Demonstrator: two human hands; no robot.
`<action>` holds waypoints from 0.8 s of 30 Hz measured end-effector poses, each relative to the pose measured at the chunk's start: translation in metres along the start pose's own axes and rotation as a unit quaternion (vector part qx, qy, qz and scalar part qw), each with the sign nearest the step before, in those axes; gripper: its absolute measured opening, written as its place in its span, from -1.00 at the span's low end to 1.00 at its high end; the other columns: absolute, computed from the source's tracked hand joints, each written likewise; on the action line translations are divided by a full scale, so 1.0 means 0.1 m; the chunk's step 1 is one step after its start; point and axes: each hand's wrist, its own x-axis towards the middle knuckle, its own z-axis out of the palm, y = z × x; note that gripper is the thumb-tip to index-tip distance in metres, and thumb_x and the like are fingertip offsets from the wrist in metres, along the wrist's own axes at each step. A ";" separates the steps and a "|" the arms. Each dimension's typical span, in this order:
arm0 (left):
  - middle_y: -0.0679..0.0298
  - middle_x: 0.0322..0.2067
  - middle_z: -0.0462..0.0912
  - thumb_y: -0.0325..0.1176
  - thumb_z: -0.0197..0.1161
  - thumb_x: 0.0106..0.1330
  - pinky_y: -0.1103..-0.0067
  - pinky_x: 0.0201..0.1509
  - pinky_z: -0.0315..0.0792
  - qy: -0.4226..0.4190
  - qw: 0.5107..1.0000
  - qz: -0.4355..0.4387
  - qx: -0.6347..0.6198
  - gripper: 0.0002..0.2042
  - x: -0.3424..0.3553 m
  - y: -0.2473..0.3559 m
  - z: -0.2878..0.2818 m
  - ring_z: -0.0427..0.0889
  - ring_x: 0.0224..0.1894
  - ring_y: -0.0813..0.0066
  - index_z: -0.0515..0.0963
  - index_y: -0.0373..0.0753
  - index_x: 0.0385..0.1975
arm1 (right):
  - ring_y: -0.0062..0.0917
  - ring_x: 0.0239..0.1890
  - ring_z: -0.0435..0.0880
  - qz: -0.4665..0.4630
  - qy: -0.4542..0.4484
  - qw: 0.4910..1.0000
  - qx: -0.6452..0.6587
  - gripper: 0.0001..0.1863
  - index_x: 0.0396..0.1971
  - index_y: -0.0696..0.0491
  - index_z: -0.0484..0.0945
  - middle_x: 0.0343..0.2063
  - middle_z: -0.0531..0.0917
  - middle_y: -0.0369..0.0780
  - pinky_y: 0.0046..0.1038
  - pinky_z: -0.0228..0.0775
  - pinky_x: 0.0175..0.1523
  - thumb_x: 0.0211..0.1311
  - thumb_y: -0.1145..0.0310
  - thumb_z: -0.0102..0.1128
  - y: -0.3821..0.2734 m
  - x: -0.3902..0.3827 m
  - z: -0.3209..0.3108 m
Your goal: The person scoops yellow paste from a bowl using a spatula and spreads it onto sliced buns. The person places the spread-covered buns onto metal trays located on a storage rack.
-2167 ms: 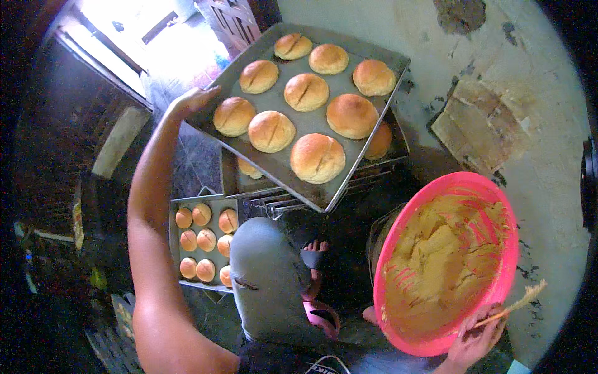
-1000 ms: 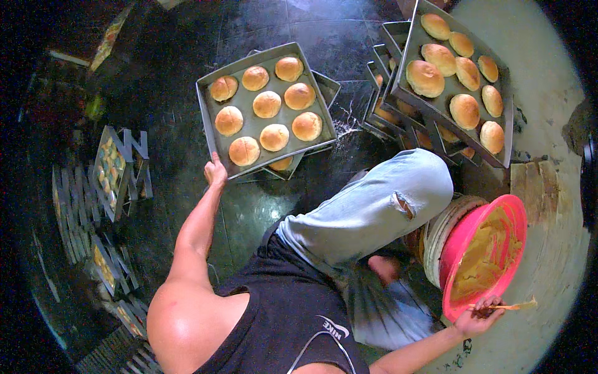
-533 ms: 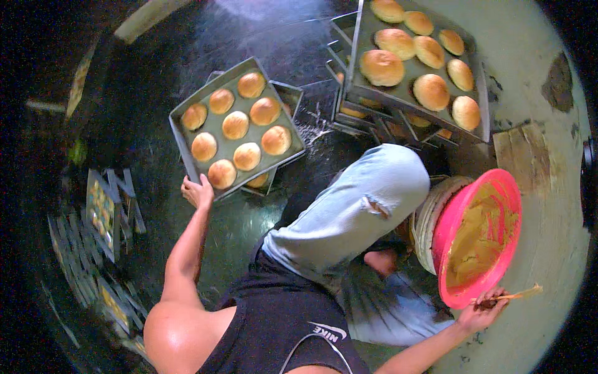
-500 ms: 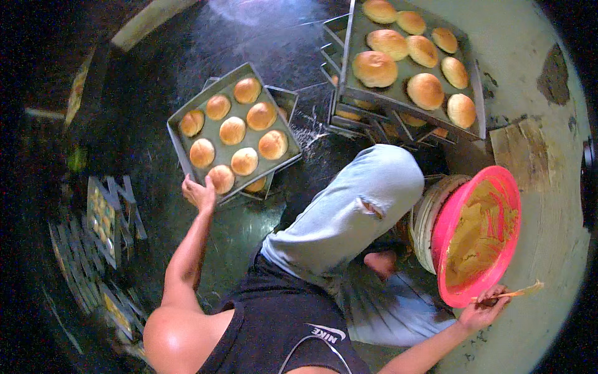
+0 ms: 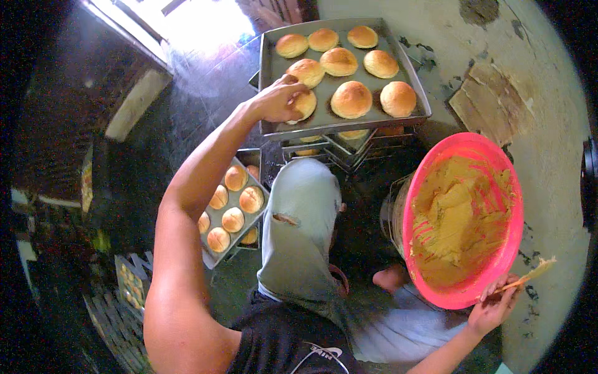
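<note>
My left hand (image 5: 276, 101) reaches to the upper tray (image 5: 324, 128) and has its fingers closed around a golden bun (image 5: 305, 106) at the near left corner. Several other round buns (image 5: 351, 100) sit on that metal tray. In my right hand (image 5: 491, 311) is a thin spreader (image 5: 529, 274) with an orange-brown handle and filling smeared over its tip. That hand is beside the near rim of a pink basin (image 5: 516, 240), which holds a thick tan-yellow filling (image 5: 455, 218). The basin leans toward me.
A second tray of buns (image 5: 233, 219) rests on the left, partly behind my left arm. More trays (image 5: 349, 149) are stacked beneath the upper one. Flattened cardboard (image 5: 489, 100) lies at right. Dark slatted racks (image 5: 112, 324) stand far left.
My left hand has left the left tray's edge and moved up and right onto a bun in the upper tray. My right hand still holds the spreader. The view has shifted.
</note>
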 end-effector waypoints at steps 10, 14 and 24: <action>0.09 -0.15 0.41 -0.29 0.47 -0.22 0.33 -0.05 0.43 0.034 0.993 0.105 -0.037 -0.55 -0.05 0.00 0.02 0.48 -0.06 0.10 0.46 -0.23 -0.28 | -0.72 -0.55 0.33 -0.014 -0.072 0.997 -0.028 -0.75 -0.25 0.07 0.30 -0.39 0.31 -0.28 -0.71 0.21 -0.60 0.43 0.18 -0.01 -0.11 -0.04 -0.06; 0.07 -0.23 0.48 -0.18 0.45 -0.13 0.37 -0.11 0.43 0.042 0.997 0.006 -0.060 -0.56 -0.05 0.05 0.05 0.50 -0.15 0.13 0.48 -0.27 -0.29 | -0.71 -0.56 0.34 -0.030 -0.088 0.995 -0.031 -0.76 -0.28 0.07 0.29 -0.39 0.32 -0.27 -0.70 0.23 -0.60 0.43 0.20 -0.01 -0.13 -0.05 -0.02; 0.01 -0.25 0.59 0.03 0.32 0.02 0.29 -0.03 0.43 0.010 0.972 -0.226 0.062 -0.51 -0.10 0.15 0.02 0.54 -0.09 0.11 0.60 -0.38 -0.36 | -0.69 -0.64 0.34 -0.024 -0.077 0.997 -0.009 -0.76 -0.29 0.09 0.30 -0.49 0.35 -0.26 -0.68 0.24 -0.63 0.43 0.22 0.00 -0.14 -0.13 -0.03</action>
